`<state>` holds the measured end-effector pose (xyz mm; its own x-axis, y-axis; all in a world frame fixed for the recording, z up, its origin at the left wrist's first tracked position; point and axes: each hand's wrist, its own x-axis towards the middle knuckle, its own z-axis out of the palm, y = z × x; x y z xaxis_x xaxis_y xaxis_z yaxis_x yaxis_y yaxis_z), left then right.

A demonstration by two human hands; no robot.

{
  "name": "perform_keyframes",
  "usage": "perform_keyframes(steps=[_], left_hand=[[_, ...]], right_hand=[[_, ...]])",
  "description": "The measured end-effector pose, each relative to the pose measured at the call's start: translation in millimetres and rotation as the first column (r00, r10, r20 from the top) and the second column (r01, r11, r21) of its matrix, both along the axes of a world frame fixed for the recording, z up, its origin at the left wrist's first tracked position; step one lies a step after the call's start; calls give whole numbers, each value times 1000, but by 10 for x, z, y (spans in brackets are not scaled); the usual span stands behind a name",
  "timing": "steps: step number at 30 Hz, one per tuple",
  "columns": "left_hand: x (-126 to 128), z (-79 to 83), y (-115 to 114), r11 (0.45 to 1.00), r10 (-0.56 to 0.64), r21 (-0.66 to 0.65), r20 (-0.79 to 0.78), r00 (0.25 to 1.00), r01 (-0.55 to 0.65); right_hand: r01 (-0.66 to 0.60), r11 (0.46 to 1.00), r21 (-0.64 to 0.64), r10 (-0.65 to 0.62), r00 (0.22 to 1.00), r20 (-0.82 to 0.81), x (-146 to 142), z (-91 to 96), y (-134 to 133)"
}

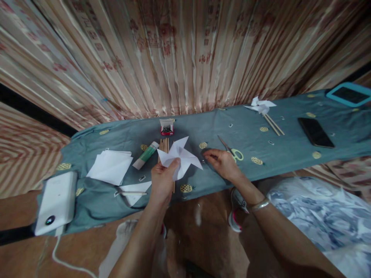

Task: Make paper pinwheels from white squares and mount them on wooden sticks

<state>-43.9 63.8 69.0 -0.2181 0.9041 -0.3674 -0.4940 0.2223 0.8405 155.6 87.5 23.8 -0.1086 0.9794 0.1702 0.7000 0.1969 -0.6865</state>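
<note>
My left hand (162, 179) is closed on a white paper pinwheel (180, 159), its thumb pressed flat near the middle. To the right, my right hand (222, 161) hovers just over the cloth with thumb and forefinger pinched together. A tiny shiny speck shows by those fingertips, too small to name. Scissors (236, 153) with pale green handles lie beside and partly behind that hand. Under and behind the pinwheel are several wooden sticks (164, 144), partly covered. A small red and white box (167, 128) of dark metal bits stands open beyond them.
Left are a green and white box (146, 155), stacked white paper (111, 166), a pen-like tool (133, 193) on a paper piece, and a white device (56, 200) with a cable. Right are pinwheels on sticks (263, 106), a black phone (315, 132) and a blue-framed tablet (349, 94).
</note>
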Motion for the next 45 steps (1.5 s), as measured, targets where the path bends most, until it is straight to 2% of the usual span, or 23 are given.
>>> perform_keyframes(steps=[10, 22, 26, 30, 34, 37, 41, 45], left_hand=[[-27, -5, 15, 1000, -7, 0, 23, 1000, 7], [-86, -27, 27, 1000, 19, 18, 8, 1000, -19], [-95, -35, 32, 1000, 22, 16, 9, 1000, -22], [-91, -37, 28, 1000, 9, 27, 4, 1000, -9], [-85, -30, 21, 999, 9, 35, -2, 1000, -9], [-85, -39, 22, 1000, 9, 28, -24, 1000, -9], [-82, -77, 32, 999, 4, 37, -48, 999, -2], [-51, -96, 28, 1000, -6, 28, -103, 995, 9]], right_hand=[[-7, 997, -74, 8, 1000, 21, -1, -68, 26], [-148, 988, -45, 152, 982, 115, -75, 21, -73], [-163, 984, -78, 167, 985, 50, -96, 43, -137], [-207, 978, -9, 207, 978, -27, -128, -35, -165], [-159, 987, 20, 160, 987, -24, -96, -144, -167], [-169, 986, 6, 169, 986, -7, -15, -163, -174], [-149, 989, 0, 149, 988, -36, 62, -86, -189], [-91, 996, -23, 90, 995, -47, -6, 19, -205]])
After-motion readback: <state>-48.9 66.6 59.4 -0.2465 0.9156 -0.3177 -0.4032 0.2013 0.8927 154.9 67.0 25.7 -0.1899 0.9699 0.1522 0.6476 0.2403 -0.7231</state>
